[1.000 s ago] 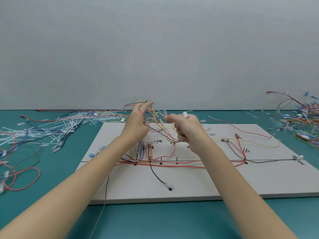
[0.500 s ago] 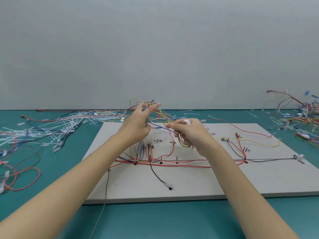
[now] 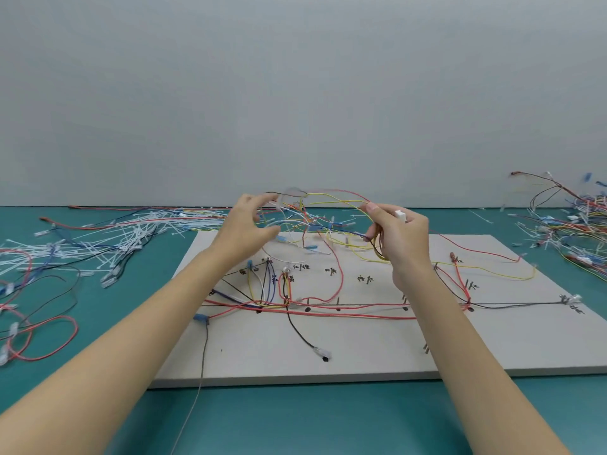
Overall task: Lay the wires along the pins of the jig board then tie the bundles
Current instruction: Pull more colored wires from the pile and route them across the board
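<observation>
A pale jig board lies on the teal table, with dark pins and handwritten labels. Red, black, blue and yellow wires run along its pins. Above the board's far edge I hold up a loose tangle of coloured wires. My right hand grips a bunch of these wires together with a white connector. My left hand is at the tangle's left side with its fingers curved and spread; its hold on the wires is blurred. A black wire with a white connector ends near the board's front.
White cable ties and loose wires litter the table to the left. Red wire loops lie at the far left. Another heap of coloured wires sits at the right. A grey wall stands behind the table.
Both hands have moved apart, the right one rightward, stretching the wire tangle wider and higher. My left hand's fingers have opened from a pinch into a spread curve.
</observation>
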`<state>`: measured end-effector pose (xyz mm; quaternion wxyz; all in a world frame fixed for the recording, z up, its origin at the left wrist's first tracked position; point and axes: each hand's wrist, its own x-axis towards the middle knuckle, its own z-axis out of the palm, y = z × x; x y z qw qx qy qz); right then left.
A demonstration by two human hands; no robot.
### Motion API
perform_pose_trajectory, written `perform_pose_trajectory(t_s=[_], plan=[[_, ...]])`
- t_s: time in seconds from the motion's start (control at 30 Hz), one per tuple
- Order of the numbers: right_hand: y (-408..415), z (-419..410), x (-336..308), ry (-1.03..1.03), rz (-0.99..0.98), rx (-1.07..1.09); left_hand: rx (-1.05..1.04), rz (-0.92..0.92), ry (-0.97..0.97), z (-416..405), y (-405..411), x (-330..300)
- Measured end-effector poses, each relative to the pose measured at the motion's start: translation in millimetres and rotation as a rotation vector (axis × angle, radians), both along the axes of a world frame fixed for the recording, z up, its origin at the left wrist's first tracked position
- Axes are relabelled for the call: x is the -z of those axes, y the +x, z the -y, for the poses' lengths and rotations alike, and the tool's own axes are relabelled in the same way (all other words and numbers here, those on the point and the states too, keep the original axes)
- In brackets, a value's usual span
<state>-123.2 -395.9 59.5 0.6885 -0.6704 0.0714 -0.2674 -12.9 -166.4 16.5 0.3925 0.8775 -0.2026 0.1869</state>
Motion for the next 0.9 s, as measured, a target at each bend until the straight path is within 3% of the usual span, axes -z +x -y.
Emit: perform_pose_trajectory(t_s=[0.17, 0.33, 0.5, 0.63, 0.83, 0.9], plan=[[-3.0, 13.1, 3.7, 0.097, 0.028, 0.054, -0.091, -0.211, -0.288, -9.2, 7.7, -4.4], [-2.6, 18.5, 2.3, 0.240, 0.085, 0.153, -0.178, -0.592, -0.563, -6.5, 3.3, -17.9], [-5.9, 18.9, 4.3, 0.260, 0.082, 0.112, -0.231, -0.632, -0.517, 2.2, 1.9, -23.5], [-4.7, 19.8, 5.4, 0.256, 0.005, -0.058, -0.220, -0.467, -0.376, 8.5, -5.1, -24.7], [-6.1, 7.3, 8.6, 0.166, -0.079, -0.321, 0.122, -0.447, -0.124, 21.5, -27.6, -43.3], [-7.3, 3.9, 9.8, 0.135, -0.092, -0.360, 0.098, -0.409, -0.009, 23.0, -31.5, -49.4]])
